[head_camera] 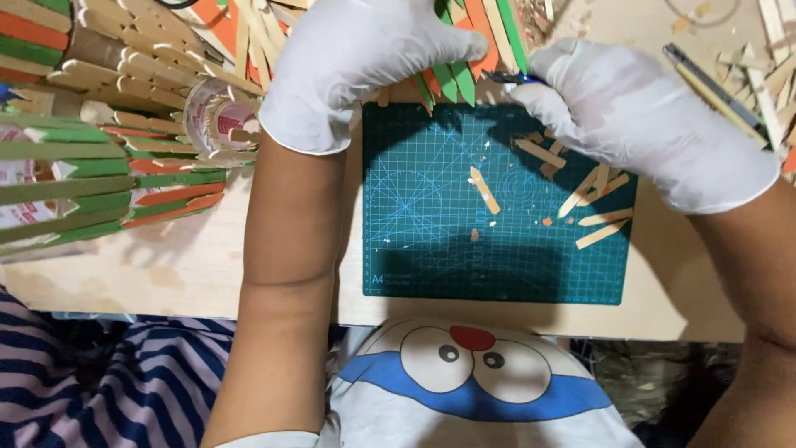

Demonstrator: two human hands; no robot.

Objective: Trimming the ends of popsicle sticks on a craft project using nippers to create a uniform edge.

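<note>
My left hand, in a white glove, is closed around a bunch of green and orange sticks, fingers curled over them at the far edge of the mat. My right hand, gloved too, is clenched on a small tool with a blue handle; only a bit of it shows between thumb and forefinger, touching the sticks' pointed ends. The sticks hang just over the mat's far edge, tips downward.

Below my hands the green cutting mat lies near the counter's near edge. Plain wood offcuts lie scattered on the right half of the mat, and one short piece sits near its middle, with small chips around it.

Beside my left wrist stands a clear cup. At the counter's left edge lies a structure of green and orange slats, with more plain sticks piled behind it. At the far right corner lies a utility knife among wood scraps.
</note>
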